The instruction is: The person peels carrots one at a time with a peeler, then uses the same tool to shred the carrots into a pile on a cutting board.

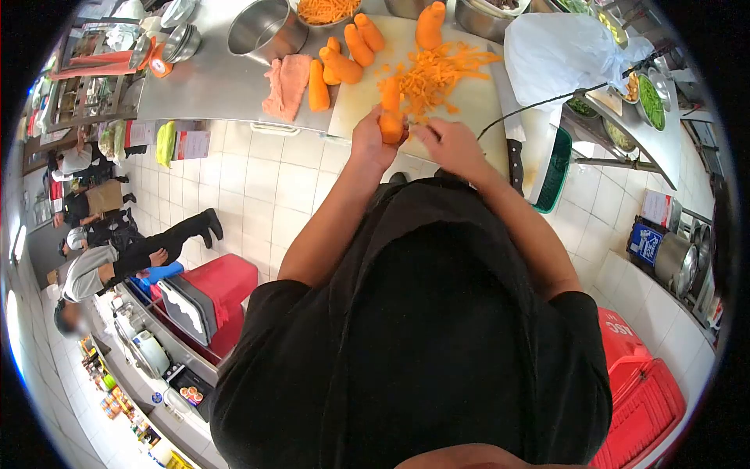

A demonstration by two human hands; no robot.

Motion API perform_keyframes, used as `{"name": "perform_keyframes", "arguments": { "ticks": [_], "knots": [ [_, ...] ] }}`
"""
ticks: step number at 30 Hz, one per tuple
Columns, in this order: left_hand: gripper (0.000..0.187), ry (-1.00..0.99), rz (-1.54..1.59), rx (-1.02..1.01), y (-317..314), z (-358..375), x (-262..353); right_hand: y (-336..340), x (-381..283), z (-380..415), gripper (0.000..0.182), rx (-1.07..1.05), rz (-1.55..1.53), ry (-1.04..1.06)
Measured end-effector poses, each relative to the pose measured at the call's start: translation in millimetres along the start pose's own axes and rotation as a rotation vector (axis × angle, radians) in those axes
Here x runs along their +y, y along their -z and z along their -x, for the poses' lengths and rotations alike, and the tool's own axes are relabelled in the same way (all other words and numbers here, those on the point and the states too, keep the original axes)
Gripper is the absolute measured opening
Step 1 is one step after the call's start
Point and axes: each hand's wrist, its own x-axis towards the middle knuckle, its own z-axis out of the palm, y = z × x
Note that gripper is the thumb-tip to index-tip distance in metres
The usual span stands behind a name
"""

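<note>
- The left hand was wrapped around the lower end of a carrot, fingers curled closed on it, holding it upright with its tip pointing away from the person.
- The right hand sat just beside the carrot's lower end, fingers bent narrow and close to the left hand's fingertips; whether they gripped a tool or the carrot itself could not be told.
- Just beyond both sets of fingers, a heap of carrot shreds lay spread on the pale cutting board.
- Beyond the left fingers and to their left, several peeled carrots lay on the board's far corner, with one more carrot standing on end further off.
- To the left of those, well apart from the left fingers, a pink cloth lay on the steel counter.
- To the right of the right fingers, a large knife lay along the board's edge, handle toward the person.
- Far beyond the left fingers, a steel pot stood near a bowl of shredded carrot.
- Right of the knife, a white plastic bag rested above a green crate.
</note>
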Motion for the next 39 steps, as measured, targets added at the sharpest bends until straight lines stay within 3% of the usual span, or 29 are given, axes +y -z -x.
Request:
{"name": "perform_keyframes", "arguments": {
  "ticks": [3, 6, 10, 14, 19, 25, 28, 31, 34, 39],
  "knots": [
    [0.035, -0.001, -0.037, -0.043, -4.6, -0.9, 0.1, 12.0, 29.7, -9.0, 0.047, -0.017, -0.098, -0.128],
    [0.034, -0.017, 0.017, 0.005, -11.2, 7.9, -5.1, 23.3, -10.3, 1.6, 0.048, -0.076, -0.12, 0.061],
    [0.035, -0.045, -0.071, 0.105, -28.4, 19.7, 0.4, 14.7, -2.4, -8.3, 0.049, -0.102, -0.086, 0.026],
    [0.037, 0.039, -0.169, -0.055, -8.4, 22.4, -4.5, 8.7, 50.2, -50.8, 0.056, -0.037, 0.011, -0.122],
    [0.042, 0.014, -0.115, -0.14, 1.9, 23.1, -7.3, 20.7, 53.3, -63.5, 0.06, -0.089, -0.014, -0.258],
    [0.04, -0.003, 0.002, 0.025, 12.9, 6.0, -0.8, 6.8, -2.0, -10.0, 0.052, -0.059, -0.187, -0.072],
    [0.037, -0.034, 0.078, 0.082, 7.4, 4.4, 0.7, 4.5, -10.1, -4.8, 0.048, -0.099, -0.089, -0.063],
    [0.035, -0.028, 0.042, 0.001, 4.5, 7.0, 3.0, 2.9, -15.3, -5.2, 0.049, 0.01, -0.155, -0.034],
    [0.033, -0.034, 0.114, 0.087, 0.5, 1.0, -0.1, 4.8, -25.6, -0.1, 0.05, -0.028, -0.09, 0.01],
    [0.034, -0.029, 0.135, 0.026, 4.4, -5.9, 0.4, 2.5, -27.8, 2.8, 0.049, -0.04, 0.024, 0.08]
  ]
}}
